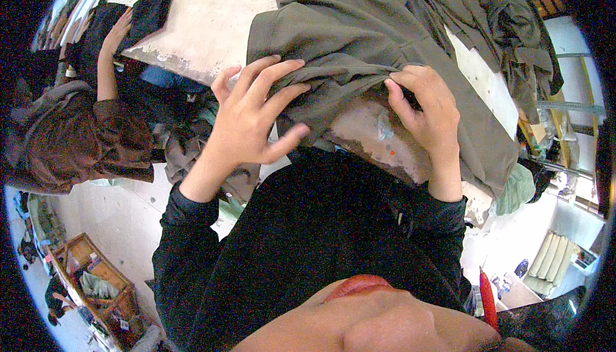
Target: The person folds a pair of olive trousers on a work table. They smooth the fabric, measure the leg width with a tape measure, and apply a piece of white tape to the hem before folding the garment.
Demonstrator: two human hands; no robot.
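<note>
Left hand [253, 118] at centre frame, fingers spread and curled, fingertips pressing into the near hem of an olive-green garment [359, 37]; thumb sticks out below the cloth, so it is a loose pinch, not a closed fist. Right hand [427, 111] at centre right, fingers bent tight over a fold of the same hem, fingertips tucked into the cloth and hidden. Garment fills upper centre to right of frame, bunched and draped over the table [205, 18]; its far end merges into a pile of more olive cloth [507, 18] at upper right, where one piece ends and the next begins cannot be told. Table top is pale and scuffed, mostly covered; a worn brownish patch [372, 130] shows between the hands, with a small blurred clear scrap on it, unidentifiable. Black sleeves and torso fill lower centre and block the table's near edge. Upper left: another person's hand [115, 34] resting on a dark folded cloth [149, 12], the arm partly hidden by dark fabric. Lower left: wooden crate [96, 281] on the floor, contents too small to read. Red pointed object [487, 297] at lower right, cut off by the chin.
</note>
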